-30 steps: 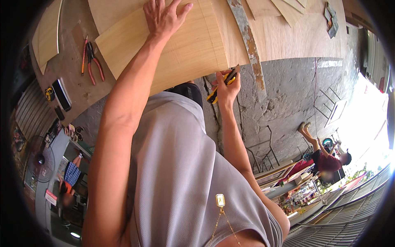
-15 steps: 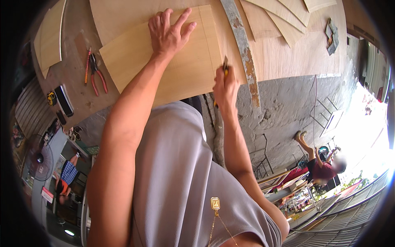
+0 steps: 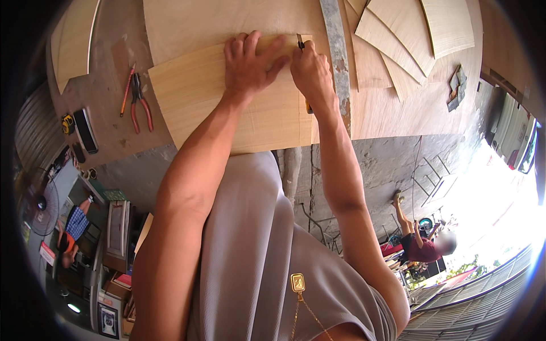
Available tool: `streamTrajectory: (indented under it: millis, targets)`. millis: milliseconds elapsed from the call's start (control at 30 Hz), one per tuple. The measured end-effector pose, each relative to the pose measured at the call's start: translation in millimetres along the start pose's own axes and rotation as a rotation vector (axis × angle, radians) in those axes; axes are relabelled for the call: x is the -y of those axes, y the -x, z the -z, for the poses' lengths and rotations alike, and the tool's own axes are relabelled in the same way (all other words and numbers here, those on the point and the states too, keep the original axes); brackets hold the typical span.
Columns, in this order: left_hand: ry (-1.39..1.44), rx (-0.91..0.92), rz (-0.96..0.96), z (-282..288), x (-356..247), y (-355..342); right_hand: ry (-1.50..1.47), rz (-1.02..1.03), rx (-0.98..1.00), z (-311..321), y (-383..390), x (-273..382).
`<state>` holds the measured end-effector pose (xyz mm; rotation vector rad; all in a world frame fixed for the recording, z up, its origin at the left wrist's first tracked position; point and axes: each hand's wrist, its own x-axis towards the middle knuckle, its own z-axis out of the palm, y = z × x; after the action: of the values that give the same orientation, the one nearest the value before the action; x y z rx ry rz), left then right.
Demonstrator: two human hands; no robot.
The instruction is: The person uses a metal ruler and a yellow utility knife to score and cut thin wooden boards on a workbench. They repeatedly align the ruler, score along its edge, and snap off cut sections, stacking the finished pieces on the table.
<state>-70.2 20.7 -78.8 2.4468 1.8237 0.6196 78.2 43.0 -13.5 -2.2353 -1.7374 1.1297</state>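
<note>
A thin sheet of pale plywood (image 3: 196, 96) lies in front of me, its near edge close to my body. My left hand (image 3: 248, 65) rests on its far part, fingers spread and thumb toward the right. Closed around a utility knife (image 3: 309, 106) with a yellow and black handle, my right hand (image 3: 314, 77) is at the sheet's right side. The blade points away from me at the far right corner; whether it touches the wood, I cannot tell. Right of that hand lies a long, worn metal strip (image 3: 339, 65) with rusty patches.
Left on the table (image 3: 156, 128) are red-handled pliers (image 3: 138, 105), a pencil (image 3: 127, 91), a tape measure (image 3: 67, 123) and a phone (image 3: 85, 131). Several thin wood pieces (image 3: 398, 37) overlap at far right, near a dark crumpled scrap (image 3: 456, 88). Two people are in the background.
My right hand has moved away from me with the knife, up to the sheet's far right corner. My left hand stays on the sheet. The view has shifted slightly.
</note>
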Motion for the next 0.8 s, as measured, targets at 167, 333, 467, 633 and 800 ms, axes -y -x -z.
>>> streamTrajectory:
  millis: [167, 333, 467, 633, 800]
  targets:
    - [0.024, 0.018, 0.024, 3, -2, -1, 0.032, 0.005, 0.037, -2, -8, -4]
    - [0.024, -0.011, 0.042, 2, -2, 2, -0.077, -0.131, 0.217, 19, -10, 13]
    - [0.032, -0.051, 0.047, -3, -2, -1, 0.046, -0.005, 0.094, -7, -3, -14]
    - [0.014, -0.046, 0.084, -4, -5, 2, 0.019, -0.117, 0.158, -4, 38, -14]
    - [-0.041, -0.047, 0.071, -2, -4, 1, 0.05, -0.042, 0.124, -14, 84, -34]
